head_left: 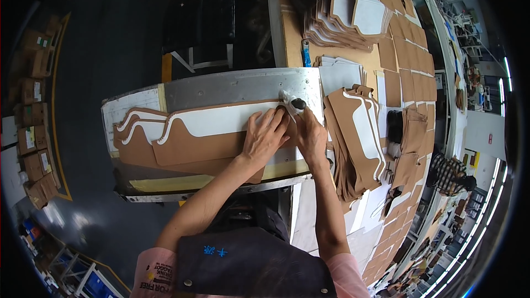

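Note:
Several brown leather-like panels [204,146] with white shaped strips [221,121] along their upper side lie overlapped on a metal-topped bench [221,89]. My left hand [268,133] rests on the top panel near its right end, fingers stretched out and pressing flat. Close beside it, my right hand [311,135] is closed round a small tool with a dark rounded end [298,104]; the rest of the tool is hidden by the fingers. A crumpled clear plastic piece [287,97] sits next to that dark end, at the panel's upper right corner.
Right of the bench lie a stack of similar brown-and-white panels [353,138] and white sheets [339,74]. Farther back are a larger panel stack [348,11] and a blue-handled tool [306,53]. A black stool [199,22] stands beyond the bench; cartons [34,138] line the left.

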The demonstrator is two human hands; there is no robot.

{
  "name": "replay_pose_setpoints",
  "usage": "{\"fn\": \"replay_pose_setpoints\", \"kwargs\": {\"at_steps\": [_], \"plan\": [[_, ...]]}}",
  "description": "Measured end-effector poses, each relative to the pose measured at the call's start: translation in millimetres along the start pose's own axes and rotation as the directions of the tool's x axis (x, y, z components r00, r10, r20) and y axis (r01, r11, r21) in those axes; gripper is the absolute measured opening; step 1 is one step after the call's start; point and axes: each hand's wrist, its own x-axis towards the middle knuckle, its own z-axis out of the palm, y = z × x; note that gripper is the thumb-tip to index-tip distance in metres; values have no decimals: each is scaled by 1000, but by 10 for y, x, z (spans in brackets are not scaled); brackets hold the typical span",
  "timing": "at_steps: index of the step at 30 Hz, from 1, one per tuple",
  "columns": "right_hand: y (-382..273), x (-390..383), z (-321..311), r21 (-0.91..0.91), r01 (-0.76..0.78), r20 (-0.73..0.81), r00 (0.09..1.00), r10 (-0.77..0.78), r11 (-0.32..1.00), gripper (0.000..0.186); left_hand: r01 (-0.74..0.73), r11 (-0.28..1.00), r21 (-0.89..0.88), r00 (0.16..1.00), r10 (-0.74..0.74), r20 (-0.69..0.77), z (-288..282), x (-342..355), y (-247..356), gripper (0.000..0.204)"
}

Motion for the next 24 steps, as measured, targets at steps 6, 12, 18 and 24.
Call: {"fn": "replay_pose_setpoints", "kwargs": {"at_steps": [6,12,18,24], "plan": [[-66,73,27,6,-1,-14,1000,1,1000,22,17,1000,-6,1000,-17,9,-5,-1,8,56],[-103,164,0,80,-100,24,995,98,992,22,33,999,13,999,-33,18,17,-5,16,57],[-116,217,11,26,53,87,995,-55,998,26,36,999,30,999,-37,40,24,-35,-9,54],[-176,313,-32,-40,122,210,971,-111,992,30,45,999,1,998,-45,39,12,-31,5,52]]}}
